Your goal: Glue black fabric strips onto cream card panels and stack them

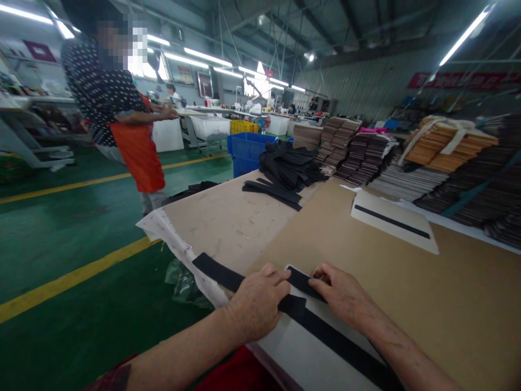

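My left hand [258, 301] is closed over a black fabric strip [217, 271], whose one end sticks out to the left toward the table edge and whose other end shows past my fingers. My right hand [340, 290] pinches at a second black strip [300, 279], which lies along the top edge of a white panel [321, 355]. Across that panel, lower down, runs a long black band [345, 342]. The right fingertips hide part of the strip's edge. Both hands are close together over the panel.
Further back on the table [456, 304] lies a white sheet [366, 221] with a black strip. A black strip pile [288, 165] sits near a blue crate [244, 149]. Stacked bundles [366, 152] line the back right. A person in an orange apron [136, 155] stands left.
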`<state>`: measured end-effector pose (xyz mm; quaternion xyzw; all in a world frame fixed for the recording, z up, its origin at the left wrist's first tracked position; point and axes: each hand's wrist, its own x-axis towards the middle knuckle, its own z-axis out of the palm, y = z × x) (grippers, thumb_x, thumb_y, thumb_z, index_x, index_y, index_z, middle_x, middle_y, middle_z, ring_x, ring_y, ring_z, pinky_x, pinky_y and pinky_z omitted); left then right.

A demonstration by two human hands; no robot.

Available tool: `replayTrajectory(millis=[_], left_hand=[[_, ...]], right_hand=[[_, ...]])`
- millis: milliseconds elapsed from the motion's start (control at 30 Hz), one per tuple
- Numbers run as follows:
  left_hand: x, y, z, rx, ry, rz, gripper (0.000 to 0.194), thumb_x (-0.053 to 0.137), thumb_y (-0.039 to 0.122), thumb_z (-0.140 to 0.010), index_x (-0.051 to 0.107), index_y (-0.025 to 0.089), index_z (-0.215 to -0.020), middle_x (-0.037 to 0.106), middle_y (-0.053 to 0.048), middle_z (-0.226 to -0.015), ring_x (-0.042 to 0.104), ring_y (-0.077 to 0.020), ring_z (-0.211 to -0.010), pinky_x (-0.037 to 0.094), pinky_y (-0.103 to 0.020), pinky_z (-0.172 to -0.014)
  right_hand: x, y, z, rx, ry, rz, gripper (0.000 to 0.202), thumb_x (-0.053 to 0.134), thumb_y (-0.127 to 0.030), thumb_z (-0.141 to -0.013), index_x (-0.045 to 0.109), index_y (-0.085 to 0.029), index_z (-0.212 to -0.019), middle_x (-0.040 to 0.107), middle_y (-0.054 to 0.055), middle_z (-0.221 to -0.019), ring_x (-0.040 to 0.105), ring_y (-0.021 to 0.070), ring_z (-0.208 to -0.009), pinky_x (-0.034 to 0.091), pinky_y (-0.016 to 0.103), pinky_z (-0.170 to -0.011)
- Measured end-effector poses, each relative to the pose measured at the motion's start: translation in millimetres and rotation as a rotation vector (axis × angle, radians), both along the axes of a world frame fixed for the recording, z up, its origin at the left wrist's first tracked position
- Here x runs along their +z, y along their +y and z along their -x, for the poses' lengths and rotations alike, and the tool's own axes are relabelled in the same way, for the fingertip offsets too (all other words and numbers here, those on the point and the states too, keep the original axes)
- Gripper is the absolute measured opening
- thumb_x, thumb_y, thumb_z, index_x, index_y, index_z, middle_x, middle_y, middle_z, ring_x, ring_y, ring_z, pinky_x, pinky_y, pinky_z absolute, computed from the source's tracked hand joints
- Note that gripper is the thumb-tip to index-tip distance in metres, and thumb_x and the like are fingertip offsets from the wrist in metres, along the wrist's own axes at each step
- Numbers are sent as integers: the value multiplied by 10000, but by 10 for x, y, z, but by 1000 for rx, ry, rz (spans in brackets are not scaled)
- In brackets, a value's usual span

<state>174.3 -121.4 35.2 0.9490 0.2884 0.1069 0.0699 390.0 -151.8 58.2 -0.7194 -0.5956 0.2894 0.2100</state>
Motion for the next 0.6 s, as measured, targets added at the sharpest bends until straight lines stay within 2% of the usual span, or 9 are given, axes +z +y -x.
replayTrajectory(millis=[67, 167, 233, 300, 400, 500, 600], left_hand=[[7, 5, -4, -12, 4, 11, 202, 594, 119, -759, 642, 155, -952, 584, -81, -1385, 542, -240, -1102, 461, -374, -976], [-9, 19, -7, -10, -9, 24, 228, 568, 83, -757, 643, 164, -957, 574, -85, -1393, 529, -239, -1142, 435, -385, -1007], [-30, 30, -10, -5, -22, 21, 258, 551, 57, -747, 645, 168, -960, 579, -77, -1387, 527, -238, -1142, 427, -388, -1014], [-49, 41, -11, -10, -33, 14, 272, 545, 48, -747, 649, 171, -966, 586, -70, -1380, 525, -240, -1139, 424, -391, -1014], [-64, 57, -10, -8, -37, 2, 265, 539, 60, -777, 660, 175, -983, 595, -62, -1371, 519, -249, -1149, 425, -405, -1014], [-79, 77, -6, -9, -34, -16, 297, 541, 52, -768, 675, 183, -998, 598, -57, -1372, 525, -257, -1151, 429, -422, -1018], [-112, 103, 5, -21, -73, -32, 302, 560, 80, -772, 684, 201, -1019, 605, -52, -1364, 537, -260, -1151, 435, -432, -1018]], right_hand=[[109, -125, -168, 38, 78, 74, 140, 651, -271, -761, 671, -214, -887, 680, -1, -725, 579, 164, -658, 365, 280, -617], [276, -482, -560, 111, 254, 180, 274, 685, -236, -703, 695, -246, -977, 713, 1, -873, 621, 193, -801, 425, 278, -695], [337, -787, -808, 37, 290, 194, 223, 709, -224, -668, 714, -245, -891, 712, 8, -876, 615, 209, -843, 436, 279, -718], [321, -1079, -962, -112, 282, 175, 142, 729, -269, -659, 708, -236, -796, 689, 8, -803, 588, 196, -776, 424, 271, -671], [136, -1395, -985, -352, 328, 52, 215, 708, -419, -710, 681, -225, -800, 603, -18, -687, 504, 147, -635, 381, 253, -574], [-149, -1546, -868, -577, 367, -88, 322, 693, -494, -733, 652, -217, -893, 506, -59, -603, 439, 118, -534, 343, 246, -517], [-366, -1594, -755, -685, 385, -167, 353, 681, -507, -750, 622, -215, -940, 458, -82, -559, 414, 109, -490, 306, 245, -492]])
